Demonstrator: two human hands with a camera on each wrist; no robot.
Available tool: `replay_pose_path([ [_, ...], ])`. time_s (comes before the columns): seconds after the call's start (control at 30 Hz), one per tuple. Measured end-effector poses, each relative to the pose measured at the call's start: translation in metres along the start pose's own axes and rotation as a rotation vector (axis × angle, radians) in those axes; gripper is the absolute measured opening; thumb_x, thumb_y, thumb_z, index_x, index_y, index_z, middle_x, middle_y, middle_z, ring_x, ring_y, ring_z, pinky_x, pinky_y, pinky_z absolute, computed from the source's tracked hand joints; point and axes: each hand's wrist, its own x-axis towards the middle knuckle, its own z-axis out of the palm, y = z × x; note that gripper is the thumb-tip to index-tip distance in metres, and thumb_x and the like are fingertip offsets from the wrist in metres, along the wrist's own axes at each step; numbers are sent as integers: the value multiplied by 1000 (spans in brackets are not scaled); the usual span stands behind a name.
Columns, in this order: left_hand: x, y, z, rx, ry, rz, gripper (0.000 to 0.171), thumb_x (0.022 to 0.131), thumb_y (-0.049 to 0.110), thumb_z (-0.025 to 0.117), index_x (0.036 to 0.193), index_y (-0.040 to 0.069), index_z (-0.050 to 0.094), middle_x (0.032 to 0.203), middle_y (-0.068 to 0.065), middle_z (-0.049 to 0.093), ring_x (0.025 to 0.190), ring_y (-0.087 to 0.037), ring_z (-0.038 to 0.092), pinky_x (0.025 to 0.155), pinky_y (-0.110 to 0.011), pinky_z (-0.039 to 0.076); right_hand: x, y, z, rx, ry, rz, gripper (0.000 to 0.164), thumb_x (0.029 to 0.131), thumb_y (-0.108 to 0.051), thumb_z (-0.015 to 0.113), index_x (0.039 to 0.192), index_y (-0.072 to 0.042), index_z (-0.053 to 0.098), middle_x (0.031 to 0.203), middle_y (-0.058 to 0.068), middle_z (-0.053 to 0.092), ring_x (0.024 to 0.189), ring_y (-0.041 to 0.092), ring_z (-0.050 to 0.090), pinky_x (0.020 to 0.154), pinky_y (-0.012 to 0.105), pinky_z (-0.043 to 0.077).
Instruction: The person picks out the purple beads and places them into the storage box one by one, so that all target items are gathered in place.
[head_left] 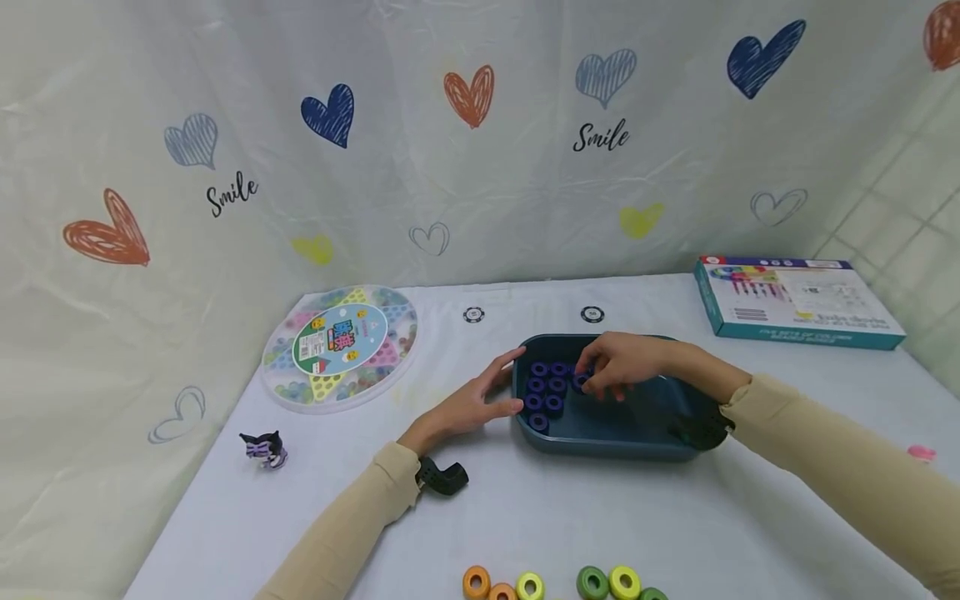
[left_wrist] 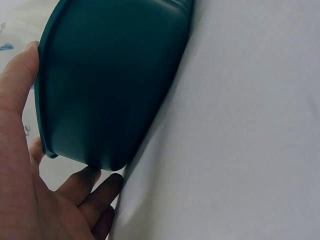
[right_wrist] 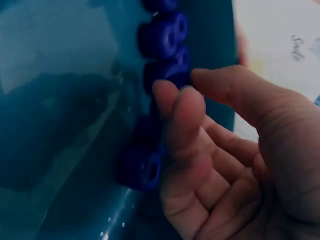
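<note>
A dark teal tray [head_left: 600,446] stands on the white-covered table. Inside its left end, several purple ring-shaped beads [head_left: 535,402] are set in rows. My left hand [head_left: 468,406] rests against the tray's left end with spread fingers; in the left wrist view the thumb [left_wrist: 22,75] touches the rim. Over the tray, my right hand [head_left: 618,362] pinches a purple ring-shaped bead [head_left: 579,382] beside the rows. In the right wrist view the thumb and fingertips meet around a bead [right_wrist: 181,79], partly hidden by the fingers.
Orange rings [head_left: 476,582], yellow rings and green rings [head_left: 592,582] lie at the near edge. A round board game [head_left: 341,346] and a small black-and-purple figure [head_left: 264,450] are on the left. A flat box [head_left: 798,300] lies back right; two round chips [head_left: 592,314] lie behind the tray.
</note>
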Motion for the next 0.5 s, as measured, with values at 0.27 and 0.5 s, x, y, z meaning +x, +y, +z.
replay_pose_path([
  [0.27,-7,16,-1,-8,-25,9,79,82,55,55,144,31,12,143,-3,32,128,-10,30,102,-47,22,13,10,10,17,-94,65,32,83,-20,64,110,-4,56,72,6,66,56,19,62,52,29,48],
  [0.5,-14,33,-2,-6,-33,23,79,85,50,54,145,21,12,143,-11,31,128,-12,31,102,-47,23,13,9,13,-16,-32,77,33,84,-18,64,112,-5,56,73,4,66,58,20,63,53,31,49],
])
